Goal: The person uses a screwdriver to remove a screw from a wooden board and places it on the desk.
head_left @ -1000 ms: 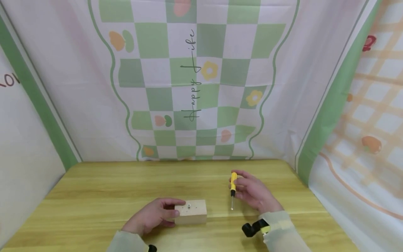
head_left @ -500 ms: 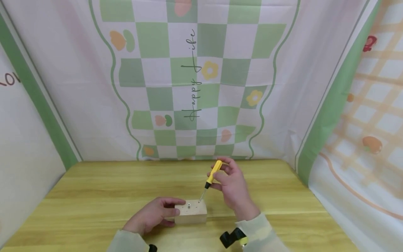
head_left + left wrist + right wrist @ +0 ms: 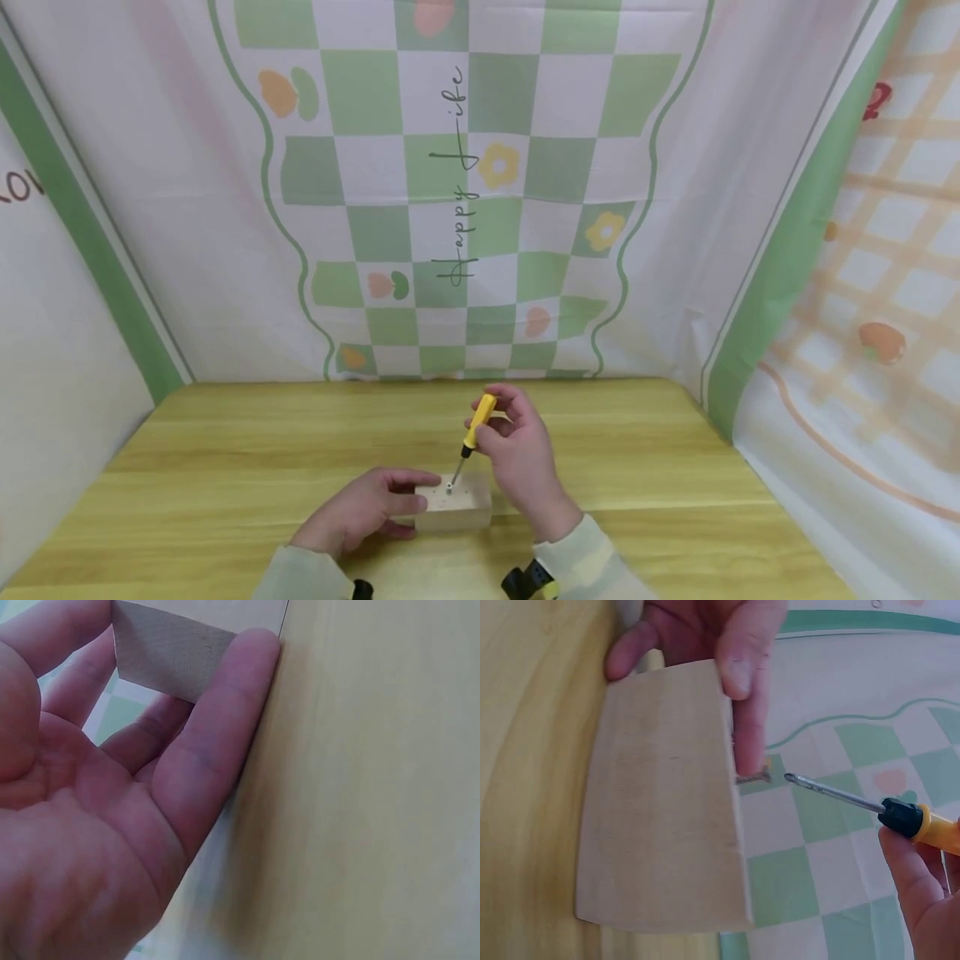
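Note:
A pale wooden block [image 3: 453, 521] with several small holes in its top lies on the table. My left hand [image 3: 367, 510] grips its left end, and the left wrist view shows thumb and fingers around the block's end [image 3: 169, 656]. From the block's top a screw [image 3: 754, 778] stands up, partly sunk in. My right hand [image 3: 525, 467] holds a screwdriver [image 3: 480, 419] with a yellow handle and black collar, leaning to the right. In the right wrist view its shaft [image 3: 836, 793] points at the screw head, with a small gap between tip and screw.
The wood-grain table [image 3: 247, 442] extends around both hands. Behind it hangs a green-and-white checked cloth [image 3: 498, 225], with more cloth at the sides. A black wrist mount [image 3: 525, 579] sits at the right sleeve.
My right hand has brought the screwdriver leftward from beside the block, past its far right corner, to the screw. The screwdriver went from nearly vertical to tilted. My left hand and the block stay put.

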A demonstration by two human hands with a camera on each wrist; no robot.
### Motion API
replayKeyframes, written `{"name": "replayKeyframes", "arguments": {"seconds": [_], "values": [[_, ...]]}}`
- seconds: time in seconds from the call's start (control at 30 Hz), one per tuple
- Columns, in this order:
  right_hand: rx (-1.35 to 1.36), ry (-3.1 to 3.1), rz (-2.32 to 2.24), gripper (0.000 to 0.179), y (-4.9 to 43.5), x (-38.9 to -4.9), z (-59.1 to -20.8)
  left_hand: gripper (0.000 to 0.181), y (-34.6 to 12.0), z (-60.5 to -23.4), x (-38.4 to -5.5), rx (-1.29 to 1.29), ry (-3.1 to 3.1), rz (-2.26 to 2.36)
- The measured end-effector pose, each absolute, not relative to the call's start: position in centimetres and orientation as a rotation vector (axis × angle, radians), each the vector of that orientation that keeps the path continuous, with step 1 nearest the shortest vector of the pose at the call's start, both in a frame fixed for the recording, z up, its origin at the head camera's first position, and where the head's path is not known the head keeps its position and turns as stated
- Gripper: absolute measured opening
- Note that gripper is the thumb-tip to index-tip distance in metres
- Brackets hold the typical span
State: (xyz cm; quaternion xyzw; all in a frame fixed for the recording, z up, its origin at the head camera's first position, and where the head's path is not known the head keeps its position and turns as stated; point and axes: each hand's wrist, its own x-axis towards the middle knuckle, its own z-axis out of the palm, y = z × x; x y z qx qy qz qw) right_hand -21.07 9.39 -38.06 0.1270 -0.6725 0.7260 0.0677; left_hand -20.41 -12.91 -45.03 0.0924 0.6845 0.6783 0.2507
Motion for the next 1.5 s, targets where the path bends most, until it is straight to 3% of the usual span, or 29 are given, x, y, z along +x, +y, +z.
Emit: {"name": "replayKeyframes", "arguments": {"seconds": [0.67, 1.0, 1.5], "values": [[0.714, -2.241, 1.793, 0.046, 8.3, -20.1, -37.8, 0.041, -13.2, -45.2, -20.9, 0.247, 1.841, 1.834], [0.866, -2.289, 1.771, 0.039, 8.2, -19.6, -37.2, 0.039, -13.4, -45.4, -20.9, 0.269, 1.82, 1.844], [0.653, -2.239, 1.469, 0.029, 7.3, -19.0, -37.7, 0.039, -13.1, -45.2, -20.6, 0.268, 1.819, 1.866]]}}
